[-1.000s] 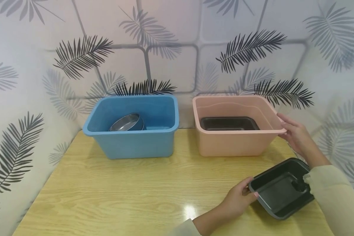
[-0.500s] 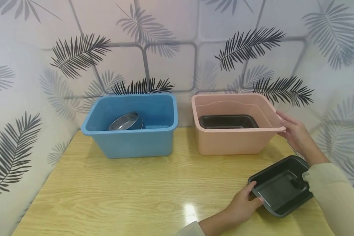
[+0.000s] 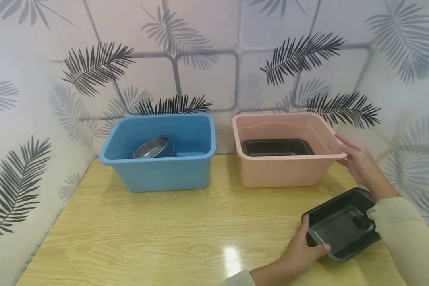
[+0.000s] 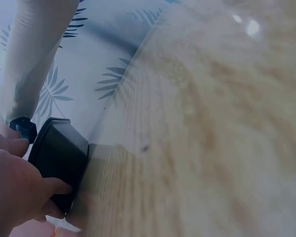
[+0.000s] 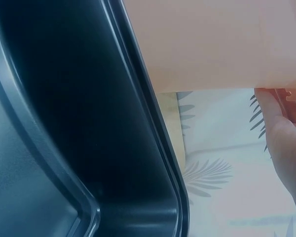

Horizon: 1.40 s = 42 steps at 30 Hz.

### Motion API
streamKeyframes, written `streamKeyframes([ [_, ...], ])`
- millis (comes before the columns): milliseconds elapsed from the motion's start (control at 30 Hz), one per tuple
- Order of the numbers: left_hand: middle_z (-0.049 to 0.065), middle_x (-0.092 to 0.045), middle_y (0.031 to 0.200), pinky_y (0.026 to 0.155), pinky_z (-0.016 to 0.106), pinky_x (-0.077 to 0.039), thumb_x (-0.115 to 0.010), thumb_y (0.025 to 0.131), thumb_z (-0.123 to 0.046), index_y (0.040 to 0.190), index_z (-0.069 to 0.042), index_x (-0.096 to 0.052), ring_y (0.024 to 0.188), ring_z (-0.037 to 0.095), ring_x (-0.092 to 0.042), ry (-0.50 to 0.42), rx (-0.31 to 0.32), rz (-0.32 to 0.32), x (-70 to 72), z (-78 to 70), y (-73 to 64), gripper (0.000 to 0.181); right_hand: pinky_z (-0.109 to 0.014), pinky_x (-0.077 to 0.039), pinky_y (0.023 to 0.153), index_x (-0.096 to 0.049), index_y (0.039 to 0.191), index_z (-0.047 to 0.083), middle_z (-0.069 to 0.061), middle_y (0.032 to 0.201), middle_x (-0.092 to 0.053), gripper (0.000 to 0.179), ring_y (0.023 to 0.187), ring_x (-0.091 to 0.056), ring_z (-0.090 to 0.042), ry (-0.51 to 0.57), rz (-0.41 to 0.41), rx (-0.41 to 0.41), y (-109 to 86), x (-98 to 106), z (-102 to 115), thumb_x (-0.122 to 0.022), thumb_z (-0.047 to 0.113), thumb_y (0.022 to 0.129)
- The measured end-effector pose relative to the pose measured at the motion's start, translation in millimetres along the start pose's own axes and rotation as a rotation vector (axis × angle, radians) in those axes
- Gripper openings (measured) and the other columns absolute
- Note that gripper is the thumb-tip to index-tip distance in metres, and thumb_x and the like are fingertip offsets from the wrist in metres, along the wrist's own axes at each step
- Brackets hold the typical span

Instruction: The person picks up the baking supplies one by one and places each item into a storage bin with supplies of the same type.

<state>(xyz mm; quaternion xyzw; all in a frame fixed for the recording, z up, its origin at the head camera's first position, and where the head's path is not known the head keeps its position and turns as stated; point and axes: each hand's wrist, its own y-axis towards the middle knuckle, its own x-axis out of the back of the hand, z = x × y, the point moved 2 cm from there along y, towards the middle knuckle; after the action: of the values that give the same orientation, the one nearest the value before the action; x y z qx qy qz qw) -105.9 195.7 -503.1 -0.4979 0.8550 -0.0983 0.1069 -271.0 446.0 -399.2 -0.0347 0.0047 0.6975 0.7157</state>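
A dark rectangular baking pan (image 3: 337,228) is at the table's right side, tilted under the right forearm, which hides its right end. My left hand (image 3: 298,254) grips the pan's left end, thumb on the rim; in the left wrist view its fingers lie against the dark outer wall (image 4: 64,153). My right hand (image 3: 359,161) holds the right rim of a pink plastic tub (image 3: 279,172). Inside that tub sits another dark pan (image 3: 277,147), partly hidden by the front wall. The right wrist view shows the baking pan's inside (image 5: 89,98) up close.
A blue plastic tub (image 3: 168,174) stands at the back left, with a round metal pan (image 3: 153,147) leaning in it. Leaf-patterned wall covering (image 3: 207,87) rises behind both tubs. The wooden table (image 3: 157,230) reaches toward the front.
My left hand has shifted to the right along the baking pan's left end, with its thumb farther along the rim. The right hand stays on the pink tub. The camera view has shifted slightly.
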Motion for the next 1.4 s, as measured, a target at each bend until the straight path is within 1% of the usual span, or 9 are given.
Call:
streamKeyframes([
  [233,-0.001,-0.034,0.163,0.121,0.042,-0.036,-0.079,0.086,-0.013,0.158,-0.033,-0.032,0.149,0.026,-0.035,-0.101,-0.034,-0.092,-5.2,-0.2,1.8,0.089,-0.011,-0.054,0.085,-0.02,0.162,0.019,-0.005,0.17,-0.012,0.066,0.144,-0.033,-0.016,-0.025,-0.003,-0.007,0.3,0,2,-0.051,0.034,0.106],
  [400,-0.002,-0.039,0.16,0.118,0.034,-0.039,-0.074,0.083,0.003,0.16,-0.024,-0.031,0.146,0.018,-0.039,-0.174,-0.095,-0.103,-6.0,-0.5,4.8,0.091,-0.012,-0.054,0.086,-0.02,0.162,0.017,-0.004,0.17,-0.016,0.067,0.132,-0.045,-0.008,-0.011,0.004,0.013,-0.3,2,0,-0.052,0.033,0.106],
  [533,0.004,-0.052,0.149,0.089,0.022,-0.056,-0.068,0.08,0.015,0.16,-0.023,-0.031,0.122,0.018,-0.059,-0.303,-0.166,-0.058,-3.0,1.6,9.4,0.095,-0.013,-0.055,0.085,-0.02,0.162,0.015,-0.002,0.169,-0.02,0.066,0.116,-0.055,0.002,0.025,0.016,0.031,-0.1,2,-2,-0.052,0.029,0.106],
  [633,0.008,-0.06,0.136,0.067,0.015,-0.055,-0.063,0.08,0.021,0.159,-0.026,-0.031,0.102,0.021,-0.065,-0.409,-0.212,0.006,0.8,2.3,12.1,0.097,-0.014,-0.056,0.084,-0.018,0.162,0.014,-0.002,0.169,-0.017,0.066,0.109,-0.058,0.005,0.052,0.025,0.036,0.0,2,-2,-0.051,0.026,0.106],
  [700,0.011,-0.062,0.128,0.065,0.015,-0.056,-0.062,0.08,0.022,0.158,-0.028,-0.032,0.098,0.023,-0.067,-0.439,-0.231,0.033,3.9,1.8,12.6,0.097,-0.014,-0.056,0.084,-0.017,0.162,0.013,-0.005,0.17,-0.013,0.066,0.11,-0.058,0.004,0.065,0.031,0.036,-0.1,1,-1,-0.051,0.025,0.107],
  [967,0.015,-0.06,0.132,0.078,0.03,-0.063,-0.056,0.079,0.025,0.16,-0.018,-0.029,0.113,0.036,-0.065,-0.44,-0.196,0.044,17.5,-0.7,11.5,0.096,-0.012,-0.055,0.085,-0.018,0.162,0.016,-0.005,0.17,-0.01,0.066,0.128,-0.048,-0.004,0.028,0.022,0.013,0.5,0,2,-0.051,0.029,0.107],
  [1133,0.014,-0.056,0.14,0.075,0.026,-0.062,-0.055,0.082,0.022,0.161,-0.022,-0.025,0.109,0.026,-0.065,-0.384,-0.192,0.11,32.5,-5.8,10.2,0.095,-0.013,-0.056,0.085,-0.017,0.162,0.014,-0.008,0.17,-0.007,0.067,0.124,-0.052,-0.002,0.056,0.031,0.019,0.6,0,2,-0.051,0.027,0.106],
  [1300,0.014,-0.054,0.143,0.064,0.017,-0.053,-0.055,0.083,0.021,0.161,-0.025,-0.025,0.096,0.018,-0.06,-0.338,-0.194,0.152,51.1,-15.1,6.8,0.095,-0.011,-0.054,0.084,-0.018,0.162,0.018,-0.005,0.17,-0.009,0.066,0.151,-0.026,-0.016,-0.011,0.003,-0.01,1.5,0,1,-0.051,0.033,0.106],
  [1400,0.017,-0.051,0.145,0.071,0.018,-0.058,-0.055,0.084,0.021,0.161,-0.024,-0.025,0.111,0.026,-0.062,-0.321,-0.198,0.165,62.1,-19.7,5.3,0.094,-0.01,-0.054,0.083,-0.019,0.162,0.02,-0.003,0.171,-0.009,0.066,0.154,-0.019,-0.019,-0.002,0.002,-0.018,1.7,0,1,-0.051,0.033,0.106],
])
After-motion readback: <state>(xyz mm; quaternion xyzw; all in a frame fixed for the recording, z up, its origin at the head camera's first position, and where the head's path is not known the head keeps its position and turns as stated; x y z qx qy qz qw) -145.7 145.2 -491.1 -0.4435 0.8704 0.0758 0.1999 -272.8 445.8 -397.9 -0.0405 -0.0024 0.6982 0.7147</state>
